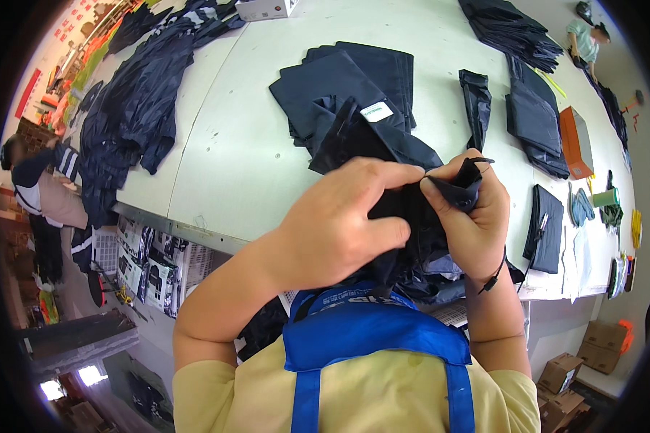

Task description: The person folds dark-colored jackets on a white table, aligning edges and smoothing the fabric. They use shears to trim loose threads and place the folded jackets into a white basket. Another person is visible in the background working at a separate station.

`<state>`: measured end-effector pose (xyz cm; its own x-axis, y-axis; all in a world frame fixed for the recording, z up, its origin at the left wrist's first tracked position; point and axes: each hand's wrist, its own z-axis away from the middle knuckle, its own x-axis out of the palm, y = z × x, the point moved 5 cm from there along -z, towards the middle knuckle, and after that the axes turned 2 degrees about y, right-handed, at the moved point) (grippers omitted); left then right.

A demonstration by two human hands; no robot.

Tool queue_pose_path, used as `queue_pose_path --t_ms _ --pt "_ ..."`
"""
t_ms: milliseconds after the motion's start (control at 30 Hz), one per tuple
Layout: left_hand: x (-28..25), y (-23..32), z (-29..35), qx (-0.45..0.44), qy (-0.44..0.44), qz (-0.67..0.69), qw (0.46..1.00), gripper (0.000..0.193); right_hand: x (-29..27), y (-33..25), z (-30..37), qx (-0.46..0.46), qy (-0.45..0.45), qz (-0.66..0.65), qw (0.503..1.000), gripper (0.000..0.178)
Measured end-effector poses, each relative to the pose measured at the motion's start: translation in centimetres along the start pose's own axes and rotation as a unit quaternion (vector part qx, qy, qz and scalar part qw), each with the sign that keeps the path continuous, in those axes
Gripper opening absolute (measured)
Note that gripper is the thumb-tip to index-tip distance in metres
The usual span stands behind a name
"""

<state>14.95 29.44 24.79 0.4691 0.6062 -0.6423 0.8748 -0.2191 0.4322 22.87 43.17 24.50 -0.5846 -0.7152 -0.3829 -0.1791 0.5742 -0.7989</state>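
Note:
A dark black garment (412, 242) hangs crumpled over the table's near edge in front of my body. My right hand (480, 216) is closed on a folded edge of it, thumb pressing against the curled fingers. My left hand (339, 220) reaches in from the left, thumb and forefinger apart. Its forefinger tip touches the cloth beside my right thumb; the other fingers are hidden. Just beyond my hands lies a stack of folded black garments (328, 76), with a white label (376, 112) on the top one.
More dark garments (141, 101) cover the table's left side. Folded black pieces (534, 115), an orange box (575, 142) and a green spool (605, 198) lie on the right. One co-worker (43, 177) stands at far left, another (586, 42) at far right. Cardboard boxes (560, 372) sit low right.

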Motion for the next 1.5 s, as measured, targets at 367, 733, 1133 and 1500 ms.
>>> queue_pose_path --t_ms 367,733,1133,1500 --pt "-4.3 -6.9 -5.0 -0.253 -0.041 -0.118 0.959 0.027 -4.0 7.6 -7.4 0.071 -0.149 -0.129 0.978 0.043" --pt "-13.3 -20.4 -0.7 -0.437 0.146 0.029 0.887 0.034 5.4 16.6 14.6 0.231 -0.161 0.041 0.959 0.093" --pt "-17.6 -25.0 7.2 -0.532 0.19 0.148 0.811 0.036 -7.5 19.9 12.2 0.12 0.085 0.264 0.953 0.015" --pt "-6.7 -16.5 8.8 -0.462 0.159 0.217 0.845 0.039 2.1 16.4 5.4 0.154 -0.188 0.081 0.967 0.022"
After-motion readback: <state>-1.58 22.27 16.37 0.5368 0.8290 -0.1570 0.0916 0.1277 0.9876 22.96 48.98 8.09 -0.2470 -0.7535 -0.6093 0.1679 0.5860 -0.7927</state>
